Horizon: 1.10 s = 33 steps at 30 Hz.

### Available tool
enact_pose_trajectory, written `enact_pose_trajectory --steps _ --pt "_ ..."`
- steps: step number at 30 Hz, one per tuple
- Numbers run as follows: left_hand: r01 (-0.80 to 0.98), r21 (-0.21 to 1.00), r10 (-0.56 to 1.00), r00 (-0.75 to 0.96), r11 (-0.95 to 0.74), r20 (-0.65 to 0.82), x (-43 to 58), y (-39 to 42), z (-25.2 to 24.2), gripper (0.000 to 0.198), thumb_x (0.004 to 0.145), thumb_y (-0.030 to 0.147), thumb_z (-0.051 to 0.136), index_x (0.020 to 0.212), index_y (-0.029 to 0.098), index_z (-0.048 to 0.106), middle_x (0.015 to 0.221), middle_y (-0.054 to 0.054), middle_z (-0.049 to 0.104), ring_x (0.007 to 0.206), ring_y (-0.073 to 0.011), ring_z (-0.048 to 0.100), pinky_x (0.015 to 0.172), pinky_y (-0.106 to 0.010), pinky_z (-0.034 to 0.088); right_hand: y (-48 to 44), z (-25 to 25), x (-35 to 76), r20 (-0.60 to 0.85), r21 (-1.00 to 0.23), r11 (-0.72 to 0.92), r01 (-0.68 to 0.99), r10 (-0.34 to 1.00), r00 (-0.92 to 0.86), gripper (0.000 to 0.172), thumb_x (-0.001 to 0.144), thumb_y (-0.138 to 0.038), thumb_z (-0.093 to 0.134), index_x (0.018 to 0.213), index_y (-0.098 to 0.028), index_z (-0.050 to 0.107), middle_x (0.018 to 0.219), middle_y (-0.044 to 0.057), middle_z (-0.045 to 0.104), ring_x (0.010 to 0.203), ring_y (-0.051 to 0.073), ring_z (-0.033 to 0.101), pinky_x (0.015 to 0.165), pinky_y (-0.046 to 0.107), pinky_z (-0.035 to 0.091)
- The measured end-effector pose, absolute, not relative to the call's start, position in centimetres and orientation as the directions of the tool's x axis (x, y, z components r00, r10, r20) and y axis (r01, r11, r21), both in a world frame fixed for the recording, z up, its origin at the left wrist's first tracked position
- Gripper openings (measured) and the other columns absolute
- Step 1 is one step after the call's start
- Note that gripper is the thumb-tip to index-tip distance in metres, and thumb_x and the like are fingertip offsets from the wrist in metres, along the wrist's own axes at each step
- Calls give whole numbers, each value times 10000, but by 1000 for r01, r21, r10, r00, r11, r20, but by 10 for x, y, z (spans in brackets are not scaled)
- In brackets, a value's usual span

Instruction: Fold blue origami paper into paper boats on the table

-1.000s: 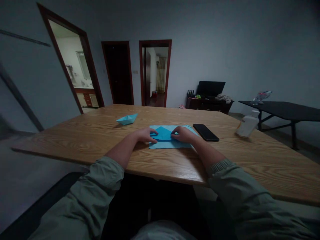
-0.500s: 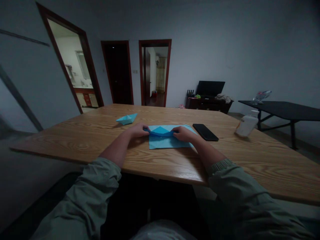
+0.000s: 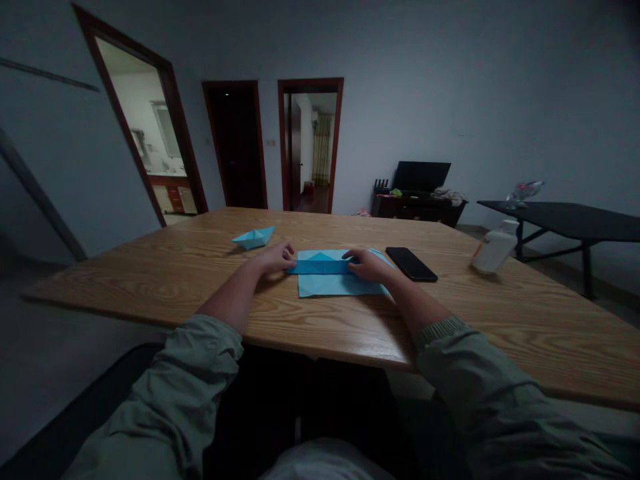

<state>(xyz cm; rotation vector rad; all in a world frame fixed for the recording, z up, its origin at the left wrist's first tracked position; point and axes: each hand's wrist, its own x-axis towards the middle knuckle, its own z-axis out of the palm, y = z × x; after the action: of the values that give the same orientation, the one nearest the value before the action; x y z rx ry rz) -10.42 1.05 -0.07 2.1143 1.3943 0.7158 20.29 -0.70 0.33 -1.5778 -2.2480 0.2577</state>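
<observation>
Strip: I have the darker blue strip [image 3: 320, 267] lying on the paler sheet [image 3: 335, 285], between the left hand [image 3: 273, 259] and the right hand [image 3: 369, 267].
Long axis: left to right, with a peak pointing far; the left end overshoots the sheet's left edge, out over the table [image 3: 150, 267].
Left hand: at the strip's left end, so the strip lies to its right; fingers curled, and from here I cannot tell whether they pinch.
Right hand: over the strip's right end, the rest stretching left; fingertips at the paper, their grip unclear to me.
Nearer hand: neither, I judge; each has its own end.
Around: the boat [image 3: 255, 238] far and left, the phone [image 3: 411, 264] to the right.
</observation>
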Motion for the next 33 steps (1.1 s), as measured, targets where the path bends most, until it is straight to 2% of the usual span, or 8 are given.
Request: enact_pose_trajectory --steps 4,7,11,15,21,26,33 --pt "741 561 929 303 -370 212 -105 10 1 328 631 352 700 852 170 540 747 -16 603 665 -145 543 568 -246 391 -3 -1 204 235 -410 318 855 942 -238 331 754 -232 580 1084 -205 567 1002 32 676 776 122 591 639 193 399" --pt "769 529 933 312 -360 181 -105 7 5 297 653 405 690 779 171 556 718 -23 615 629 -145 533 550 -255 368 -3 0 204 263 -362 304 881 940 -216 251 737 -250 593 978 -196 550 939 34 672 760 131 575 604 197 375" --pt "731 572 924 352 -373 152 -104 4 7 367 627 481 715 781 166 607 732 -36 645 623 -148 545 549 -261 371 -5 2 203 260 -295 286 912 942 -212 190 739 -292 590 902 -206 544 834 21 655 693 135 545 548 208 332" --pt "711 601 916 392 -364 91 -103 4 7 361 612 489 726 756 162 676 715 -44 672 623 -150 555 553 -260 375 -7 4 201 232 -290 278 916 949 -214 185 734 -300 606 888 -207 563 812 16 652 682 132 544 538 205 324" --pt "715 592 913 397 -371 93 -103 3 6 296 619 433 711 755 171 736 675 -35 678 606 -143 544 544 -248 366 -4 3 205 229 -319 269 909 952 -201 209 745 -326 617 918 -209 615 838 23 670 686 134 571 561 205 356" --pt "716 601 920 383 -355 86 -104 5 6 283 615 438 707 703 170 734 618 -31 659 581 -142 523 518 -242 339 -2 6 213 249 -283 248 927 952 -178 227 738 -355 638 906 -203 661 856 48 691 721 157 604 600 222 393" --pt "765 519 912 404 -381 73 -103 1 8 307 691 473 649 680 175 725 604 -20 640 549 -138 486 537 -260 325 -4 8 214 171 -289 236 928 966 -193 240 770 -386 626 909 -210 713 816 40 713 691 153 612 594 219 402"
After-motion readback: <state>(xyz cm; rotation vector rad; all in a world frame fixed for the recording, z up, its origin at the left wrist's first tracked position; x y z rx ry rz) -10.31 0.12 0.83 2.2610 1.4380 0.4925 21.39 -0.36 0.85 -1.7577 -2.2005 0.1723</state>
